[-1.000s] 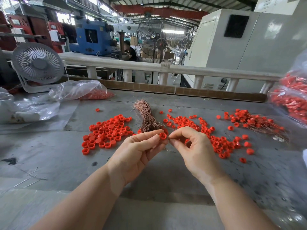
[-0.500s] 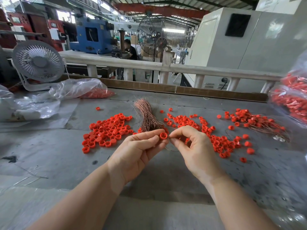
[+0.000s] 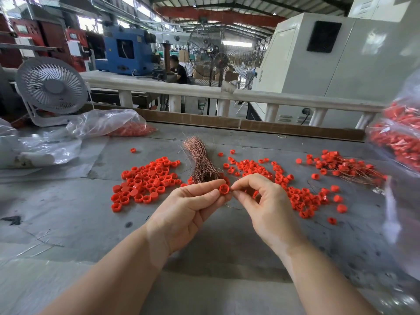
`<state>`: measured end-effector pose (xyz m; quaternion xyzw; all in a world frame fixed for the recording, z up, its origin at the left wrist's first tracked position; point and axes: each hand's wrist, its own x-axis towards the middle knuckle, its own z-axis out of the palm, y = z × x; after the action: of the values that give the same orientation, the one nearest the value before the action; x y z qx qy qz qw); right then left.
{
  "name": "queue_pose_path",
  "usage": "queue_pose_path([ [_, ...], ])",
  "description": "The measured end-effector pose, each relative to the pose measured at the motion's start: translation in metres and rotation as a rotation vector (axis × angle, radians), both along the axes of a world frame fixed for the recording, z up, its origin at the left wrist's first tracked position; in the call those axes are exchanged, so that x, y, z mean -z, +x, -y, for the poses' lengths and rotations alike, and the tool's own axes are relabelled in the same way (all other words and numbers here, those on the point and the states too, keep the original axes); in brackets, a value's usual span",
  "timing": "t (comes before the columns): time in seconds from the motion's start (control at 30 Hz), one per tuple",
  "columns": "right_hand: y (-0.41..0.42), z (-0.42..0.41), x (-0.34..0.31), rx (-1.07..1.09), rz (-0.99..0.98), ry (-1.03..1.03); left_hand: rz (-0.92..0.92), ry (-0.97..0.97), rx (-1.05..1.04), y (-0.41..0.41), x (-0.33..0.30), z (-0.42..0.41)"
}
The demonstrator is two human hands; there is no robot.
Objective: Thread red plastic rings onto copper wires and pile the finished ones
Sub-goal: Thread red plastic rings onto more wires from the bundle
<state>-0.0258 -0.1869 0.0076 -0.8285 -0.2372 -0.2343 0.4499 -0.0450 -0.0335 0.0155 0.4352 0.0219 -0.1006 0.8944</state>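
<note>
My left hand (image 3: 191, 208) pinches one red plastic ring (image 3: 224, 189) between thumb and forefinger above the grey table. My right hand (image 3: 263, 201) pinches a thin copper wire (image 3: 234, 206) right at the ring's edge; the wire loops down below both hands. A bundle of copper wires (image 3: 200, 160) lies just beyond my hands. Loose red rings lie in a heap on the left (image 3: 145, 180) and in a scatter on the right (image 3: 295, 194). A pile of rings with wires through them (image 3: 345, 167) sits at the far right.
A clear bag of red rings (image 3: 113, 126) and a white desk fan (image 3: 52, 87) stand at the back left. Another bag with red parts (image 3: 400, 137) hangs at the right edge. A white railing (image 3: 204, 92) runs behind the table (image 3: 68, 212).
Both hands stay in nearly the same place, pinching the ring and the wire; the fingers have only shifted slightly.
</note>
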Motion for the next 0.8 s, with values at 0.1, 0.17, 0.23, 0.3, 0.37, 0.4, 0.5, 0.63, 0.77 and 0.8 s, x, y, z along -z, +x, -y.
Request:
queue_pose_path([
  [0.1,0.0001,0.0004,0.0001,-0.001,-0.007,0.009,0.008,0.001,0.005,-0.0005,0.0006,0.0001],
  [0.17,-0.0003,0.0001,-0.0001,-0.015,-0.025,0.028,0.014,0.005,0.004,-0.0006,0.001,0.0],
  [0.23,-0.0007,-0.0002,-0.0006,-0.03,-0.048,0.057,0.017,0.01,0.005,-0.0003,0.0014,-0.0001],
  [0.3,-0.001,-0.0006,-0.0013,-0.037,-0.068,0.079,0.02,0.013,0.007,-0.0007,0.0012,-0.0002],
  [0.37,-0.0009,-0.0016,-0.0024,-0.04,-0.081,0.088,0.026,0.011,0.008,-0.0006,0.0009,-0.0008],
  [0.4,-0.0007,-0.002,-0.0026,-0.045,-0.089,0.091,0.027,0.008,0.008,-0.0006,0.0009,-0.0011],
  [0.5,-0.0005,-0.003,-0.0028,-0.06,-0.105,0.102,0.034,-0.005,0.015,-0.0001,0.0005,-0.0014],
  [0.63,-0.0003,-0.0038,-0.0027,-0.07,-0.115,0.116,0.033,-0.014,0.032,0.0001,-0.0003,-0.0019],
  [0.77,0.0004,-0.0041,-0.0031,-0.071,-0.132,0.129,0.033,-0.023,0.045,-0.0002,-0.0008,-0.0021],
  [0.8,0.0007,-0.0041,-0.0032,-0.068,-0.134,0.132,0.036,-0.029,0.047,-0.0002,-0.0008,-0.0021],
])
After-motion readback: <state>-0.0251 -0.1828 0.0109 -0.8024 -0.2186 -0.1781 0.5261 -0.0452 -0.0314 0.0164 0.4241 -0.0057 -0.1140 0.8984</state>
